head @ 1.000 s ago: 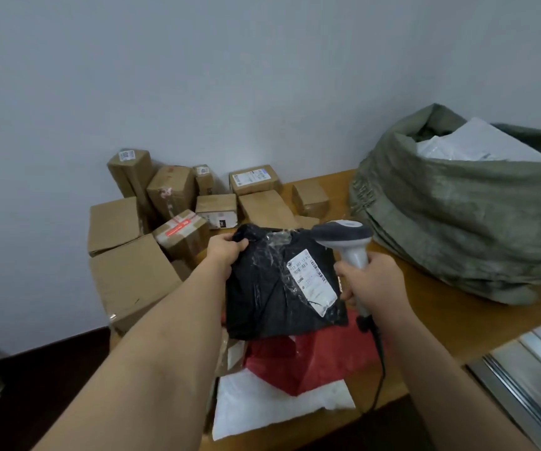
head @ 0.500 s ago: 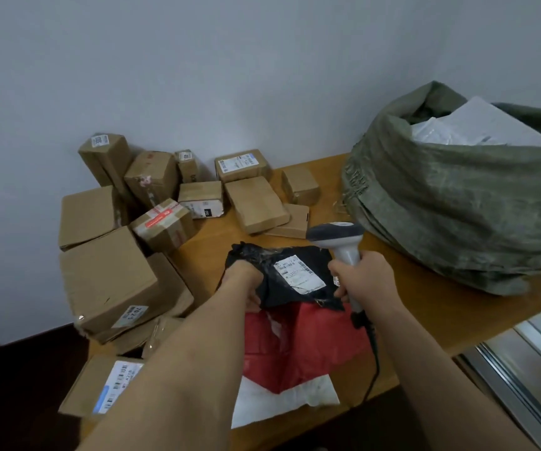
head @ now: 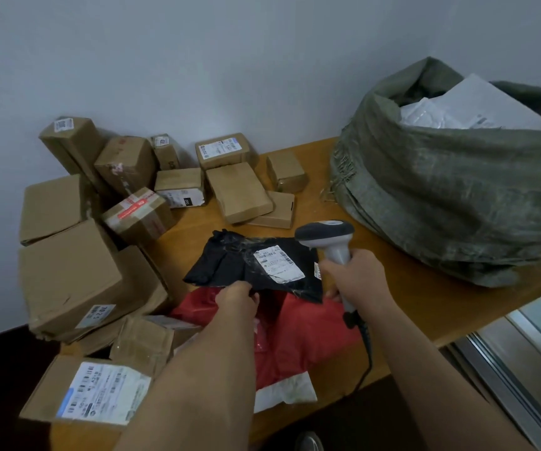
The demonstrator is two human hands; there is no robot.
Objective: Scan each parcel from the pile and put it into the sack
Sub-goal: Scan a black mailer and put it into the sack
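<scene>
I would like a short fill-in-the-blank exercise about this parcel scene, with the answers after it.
1. The left hand holds a ____ plastic parcel.
2. The right hand grips a barcode ____.
3. The green sack lies on the table's ____ side.
4. Under the held parcel lies a ____ bag.

Answers: black; scanner; right; red

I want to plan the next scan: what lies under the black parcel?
Under the black parcel, gripped by the left hand, lies a red bag, on a white bag. Anything beneath them is covered.

Black parcel (head: 249, 268), white label up, lies flat at centre; brown boxes (head: 125, 203) piled left; green sack (head: 457, 203) gapes far right.
</scene>
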